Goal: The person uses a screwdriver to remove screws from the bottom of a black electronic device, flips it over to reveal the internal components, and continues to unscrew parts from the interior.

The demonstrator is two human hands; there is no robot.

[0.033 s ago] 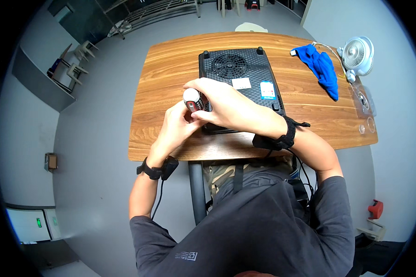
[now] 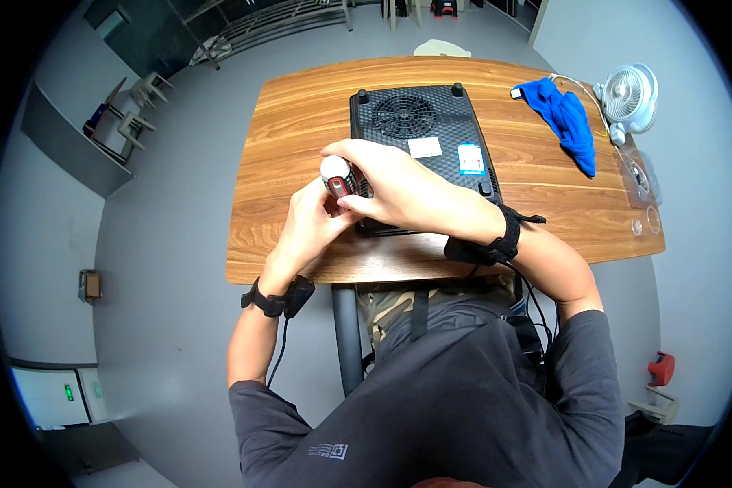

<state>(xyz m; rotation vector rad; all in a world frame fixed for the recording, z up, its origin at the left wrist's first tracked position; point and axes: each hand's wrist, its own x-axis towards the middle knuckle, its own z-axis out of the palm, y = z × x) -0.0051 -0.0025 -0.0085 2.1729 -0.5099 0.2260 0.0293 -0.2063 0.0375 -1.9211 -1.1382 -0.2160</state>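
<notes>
Grey flooring surrounds a wooden desk (image 2: 301, 122) whose near edge sits against the person. Over that edge, both hands close on a short screwdriver with a white-capped, red-and-black handle (image 2: 337, 176): the left hand (image 2: 313, 224) cups it from below, and the right hand (image 2: 398, 191) wraps it from above. It stands at the near-left corner of an upturned black flat appliance with a round fan grille (image 2: 419, 138), whose bottom cover is still on; a blue cloth (image 2: 569, 122) and small white fan (image 2: 629, 96) lie by the far-right corner.

The person wears a dark grey short-sleeved shirt (image 2: 464, 390) with a small pale chest print. Black strapped wrist bands (image 2: 496, 240) with thin black cables (image 2: 275, 358) sit above both bare hands (image 2: 407, 191). Camouflage trousers (image 2: 386, 313) show below.
</notes>
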